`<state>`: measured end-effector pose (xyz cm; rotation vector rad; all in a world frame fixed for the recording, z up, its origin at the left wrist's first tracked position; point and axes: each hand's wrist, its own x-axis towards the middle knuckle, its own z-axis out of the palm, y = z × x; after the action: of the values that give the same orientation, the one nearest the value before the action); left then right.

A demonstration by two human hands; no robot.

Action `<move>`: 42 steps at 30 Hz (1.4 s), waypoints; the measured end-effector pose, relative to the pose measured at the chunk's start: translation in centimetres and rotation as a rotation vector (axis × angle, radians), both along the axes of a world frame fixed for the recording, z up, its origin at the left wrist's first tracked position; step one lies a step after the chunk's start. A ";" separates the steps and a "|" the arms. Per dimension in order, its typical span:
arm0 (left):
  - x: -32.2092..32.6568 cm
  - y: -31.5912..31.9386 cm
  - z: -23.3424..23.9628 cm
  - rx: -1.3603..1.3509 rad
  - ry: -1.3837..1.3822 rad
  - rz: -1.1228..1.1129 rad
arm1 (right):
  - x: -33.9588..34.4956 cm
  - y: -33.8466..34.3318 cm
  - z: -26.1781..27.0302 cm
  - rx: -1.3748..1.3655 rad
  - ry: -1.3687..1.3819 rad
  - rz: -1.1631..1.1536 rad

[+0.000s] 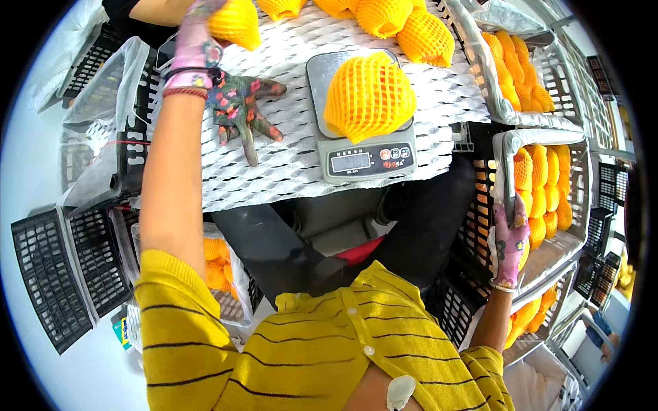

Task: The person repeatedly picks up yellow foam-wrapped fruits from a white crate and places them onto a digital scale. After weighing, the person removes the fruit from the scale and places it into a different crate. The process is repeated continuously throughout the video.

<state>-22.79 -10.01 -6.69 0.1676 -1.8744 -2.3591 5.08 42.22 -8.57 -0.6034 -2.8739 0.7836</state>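
Note:
My left hand [198,38], in a pink floral glove, reaches to the top left and grips a fruit in a yellow foam net [237,23]. The hand is partly blurred. My right hand [509,249], also gloved, grips the lined rim of a black crate [504,169] at the right. Another netted fruit [370,95] rests on a digital kitchen scale [370,156], apart from both hands. Beside my left wrist is a dark floral glove [239,108] with spread fingers; whether a hand is inside I cannot tell.
White padded sheeting [288,174] covers the table. Several netted fruits [426,38] stand along its far side. Lined crates [570,110] of wrapped fruit line the right; more black crates [49,277] are at the left. Another person's forearm [157,11] is at the top left.

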 end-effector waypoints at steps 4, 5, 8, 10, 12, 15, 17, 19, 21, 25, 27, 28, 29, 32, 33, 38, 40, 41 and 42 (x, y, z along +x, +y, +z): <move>7.7 4.6 5.2 0.486 0.023 0.141 | -0.2 0.6 -0.6 0.064 0.215 0.113; 9.2 5.8 6.0 0.463 -0.020 0.216 | -0.8 -0.2 -0.1 0.095 0.269 0.144; 12.4 5.2 5.5 0.447 0.025 0.171 | -3.9 -4.7 2.7 0.035 0.426 0.276; 13.1 3.9 4.1 0.541 0.056 0.231 | -6.3 -7.3 3.3 -0.084 0.515 0.404; 15.2 4.0 4.5 0.775 0.002 0.115 | -8.2 -10.1 5.0 -0.117 0.538 0.553; 17.1 2.0 3.1 1.027 0.076 -0.299 | -11.4 -13.8 7.8 0.018 0.560 0.879; 18.3 2.7 4.0 0.721 0.039 -0.067 | -13.8 -16.2 8.1 0.109 0.547 1.074; 18.9 4.6 5.3 0.494 -0.002 0.093 | -15.4 -18.0 8.3 0.195 0.456 1.213; 19.0 4.7 5.0 0.512 0.004 0.096 | -16.6 -19.3 8.1 0.280 0.400 1.310; 19.2 3.6 4.0 0.826 -0.081 -0.312 | -17.2 -20.5 7.5 0.390 0.323 1.363; 19.3 3.9 3.6 0.896 -0.071 -0.354 | -17.1 -20.4 7.3 0.389 0.277 1.363; 19.6 3.9 3.7 0.978 -0.100 -0.397 | -17.1 -20.4 7.2 0.388 0.248 1.362; 19.7 4.2 3.8 1.046 -0.110 -0.407 | -17.2 -20.4 7.0 0.388 0.219 1.361; 19.6 4.9 4.6 1.051 -0.127 -0.385 | -17.6 -20.8 7.0 0.440 0.131 1.345; 19.5 5.1 4.9 1.020 -0.131 -0.370 | -17.6 -21.1 7.4 0.403 0.076 1.338; 17.8 5.5 5.7 0.665 -0.160 -0.474 | -17.8 -20.7 6.7 0.202 0.085 1.207; 17.6 6.5 6.9 0.469 -0.190 -0.455 | -17.8 -19.1 7.4 -0.088 0.152 1.130; 17.0 7.5 7.3 0.372 -0.205 -0.359 | -18.2 -17.1 6.4 -0.356 0.236 1.115; 16.5 8.7 7.4 0.177 -0.112 -0.292 | -17.5 -15.7 6.9 -0.509 0.211 1.042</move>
<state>-6.27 -1.30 0.74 0.0447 -1.8457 -2.7658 -12.44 26.56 -1.63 1.0063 -2.6255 1.5636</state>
